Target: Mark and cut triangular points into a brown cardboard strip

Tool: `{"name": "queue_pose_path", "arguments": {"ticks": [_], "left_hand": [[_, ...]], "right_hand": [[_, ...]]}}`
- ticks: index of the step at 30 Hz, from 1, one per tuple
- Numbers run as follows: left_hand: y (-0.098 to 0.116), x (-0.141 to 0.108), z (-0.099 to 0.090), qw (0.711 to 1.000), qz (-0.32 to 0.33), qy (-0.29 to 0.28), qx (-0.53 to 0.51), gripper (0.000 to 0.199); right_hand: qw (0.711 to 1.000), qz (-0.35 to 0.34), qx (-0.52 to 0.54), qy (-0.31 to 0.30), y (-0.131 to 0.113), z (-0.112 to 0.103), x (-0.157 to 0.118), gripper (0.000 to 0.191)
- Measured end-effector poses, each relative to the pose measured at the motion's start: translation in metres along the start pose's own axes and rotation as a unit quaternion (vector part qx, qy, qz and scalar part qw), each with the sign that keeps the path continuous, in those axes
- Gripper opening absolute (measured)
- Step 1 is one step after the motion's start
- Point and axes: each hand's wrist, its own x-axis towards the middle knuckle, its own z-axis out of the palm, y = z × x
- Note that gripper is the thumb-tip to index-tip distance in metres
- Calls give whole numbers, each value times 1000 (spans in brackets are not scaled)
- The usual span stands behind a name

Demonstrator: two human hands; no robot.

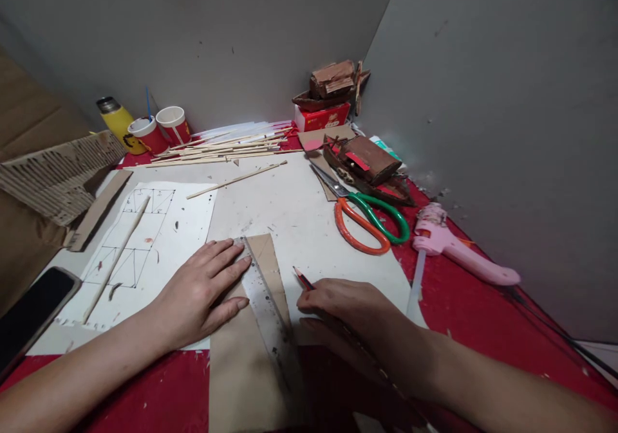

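Observation:
A metal ruler (263, 301) lies slantwise across a piece of brown cardboard (236, 368). My left hand (205, 291) rests flat with fingers apart, its fingertips on the ruler's left edge and the cardboard. Right of the cardboard, my right hand (352, 311) is closed around a red and black pencil (303, 278), whose tip points up and left, off the cardboard. Faint pencil lines show near the cardboard's top. Left of my left hand lies a white sheet with a drawn truss-like diagram (181, 227), with a wooden stick (118, 256) across it.
Scissors (369, 217) with orange and green handles and a pink glue gun (454, 243) lie at right. Brown model boats (369, 159) stand behind. Wooden sticks (232, 148), cups (174, 124) and a yellow bottle (118, 124) are at the back; a phone (36, 311) lies left.

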Motion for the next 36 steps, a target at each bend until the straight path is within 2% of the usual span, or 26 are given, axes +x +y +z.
{"name": "queue_pose_path", "arguments": {"ticks": [5, 11, 15, 17, 20, 23, 25, 27, 29, 36], "left_hand": [[3, 1, 0, 1000, 8, 8, 29, 50], [9, 1, -2, 997, 2, -2, 71, 54], [11, 0, -2, 996, -6, 11, 90, 57], [12, -2, -2, 996, -10, 15, 91, 57], [13, -3, -1, 996, -20, 15, 86, 57], [13, -3, 1, 997, -21, 19, 76, 57], [12, -4, 2, 997, -19, 23, 71, 56], [11, -4, 4, 997, -21, 25, 66, 57], [10, -5, 5, 997, -22, 25, 62, 57], [9, -6, 5, 998, -34, 31, 35, 57]], "right_hand": [[999, 28, 15, -24, 1, -1, -2, 18], [997, 57, 32, -49, 3, 0, -8, 34], [995, 69, 39, -66, -2, -3, -3, 42], [994, 74, 39, -65, -6, -4, 0, 36], [999, 21, 8, -25, -12, -3, -1, 6], [998, -37, -53, -8, -16, 6, -9, 51], [993, -35, -108, -13, -18, 15, -16, 75], [986, -18, -166, -17, -19, 23, -21, 90], [979, -7, -201, -25, -20, 29, -24, 96], [976, 24, -214, -40, -23, 28, -21, 87]]}}
